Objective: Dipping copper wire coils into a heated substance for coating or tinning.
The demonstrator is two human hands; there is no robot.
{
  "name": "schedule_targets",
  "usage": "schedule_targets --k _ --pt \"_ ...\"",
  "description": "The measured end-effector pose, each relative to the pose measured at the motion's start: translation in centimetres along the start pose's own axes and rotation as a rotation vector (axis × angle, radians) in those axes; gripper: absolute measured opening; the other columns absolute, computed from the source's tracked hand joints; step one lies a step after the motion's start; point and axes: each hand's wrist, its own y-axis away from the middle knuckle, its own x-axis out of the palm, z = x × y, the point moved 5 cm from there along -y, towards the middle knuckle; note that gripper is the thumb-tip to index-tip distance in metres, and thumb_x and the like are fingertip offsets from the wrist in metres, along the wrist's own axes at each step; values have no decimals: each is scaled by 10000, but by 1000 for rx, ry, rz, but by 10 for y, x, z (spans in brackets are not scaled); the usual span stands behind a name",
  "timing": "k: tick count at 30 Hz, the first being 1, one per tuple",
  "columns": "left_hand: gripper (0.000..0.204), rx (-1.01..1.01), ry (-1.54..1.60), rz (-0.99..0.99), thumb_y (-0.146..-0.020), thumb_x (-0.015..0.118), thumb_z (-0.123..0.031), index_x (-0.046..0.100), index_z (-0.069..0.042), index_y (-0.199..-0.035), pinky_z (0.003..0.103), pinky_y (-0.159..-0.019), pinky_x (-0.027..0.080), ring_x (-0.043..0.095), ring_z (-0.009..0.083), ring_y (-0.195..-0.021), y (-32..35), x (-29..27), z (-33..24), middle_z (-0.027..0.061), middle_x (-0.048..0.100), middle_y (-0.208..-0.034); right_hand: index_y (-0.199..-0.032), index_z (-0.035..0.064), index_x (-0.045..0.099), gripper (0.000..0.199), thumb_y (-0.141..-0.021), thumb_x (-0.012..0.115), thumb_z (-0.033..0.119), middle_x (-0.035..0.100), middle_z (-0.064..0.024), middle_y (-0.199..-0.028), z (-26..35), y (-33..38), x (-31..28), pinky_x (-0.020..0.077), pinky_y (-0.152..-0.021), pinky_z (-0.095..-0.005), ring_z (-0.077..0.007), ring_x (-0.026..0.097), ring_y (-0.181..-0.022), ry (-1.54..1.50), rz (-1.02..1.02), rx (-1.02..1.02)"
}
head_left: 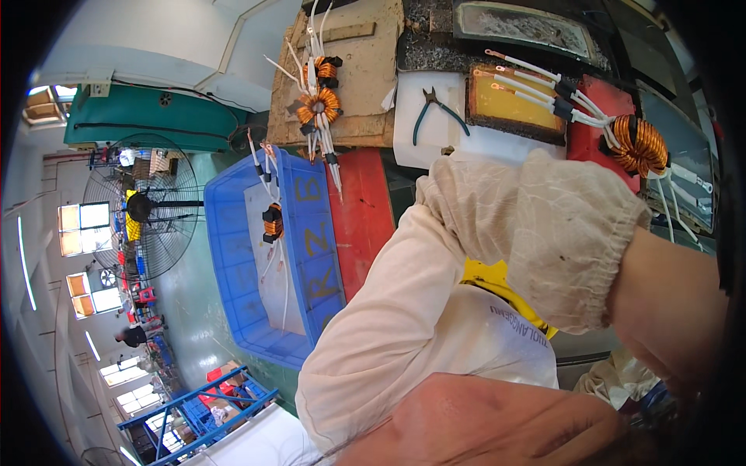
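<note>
My left arm bends across the middle of the view in a white sleeve and a beige oversleeve (571,233). Beyond its elastic cuff, the bare wrist and part of my left hand (676,311) reach the right rim; its fingers are hidden. My right hand does not show. Past the oversleeve lies a copper-wound ring coil (639,146) with white leads ending in copper lugs. Its leads extend over a yellow slab (517,101) in a dark-edged tray. Green-handled cutting pliers (421,124) lie open on a white sheet (408,93), apart from my arm.
More ring coils (318,106) with white leads lie on a worn wooden board (365,66). A blue crate (320,256) has another coil (272,223) at it. A soot-dark tray with a grey surface (524,29) sits at the back. A large fan (140,206) stands left.
</note>
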Motion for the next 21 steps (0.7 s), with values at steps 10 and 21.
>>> schedule_targets --k 10,21 --pt "373 -61 -121 -86 -1036 449 -287 660 20 -1040 310 -824 499 660 207 -903 6 -9 -7 118 690 -961 -932 -37 465 476 -1020 431 430 543 -172 -774 -8 12 17 478 -574 -387 -242 526 -642 -189 116 57" --pt "355 -115 -202 -187 -1030 455 -273 661 17 -1034 303 -813 503 662 198 -890 15 -10 -19 113 699 -946 -991 -57 469 513 -1019 430 454 582 -217 -823 -9 32 27 523 -605 -393 -263 581 -685 -354 266 136"
